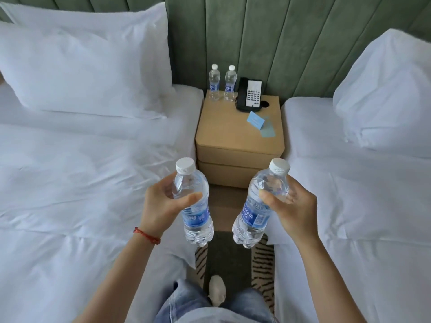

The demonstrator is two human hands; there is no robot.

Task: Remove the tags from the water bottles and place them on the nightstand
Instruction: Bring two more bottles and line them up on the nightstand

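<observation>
Nightstand (233, 136) between two white beds; green headboard (291, 43) behind.

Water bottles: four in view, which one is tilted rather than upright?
The bottle in the right hand, call it the right-hand bottle: its cap leans right, base left. The left-hand bottle and the two nightstand bottles stand roughly upright.

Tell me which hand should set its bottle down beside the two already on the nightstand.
Probably the left hand: the standing bottles occupy the nightstand's back left corner, on its side; the phone fills the back right.
</observation>
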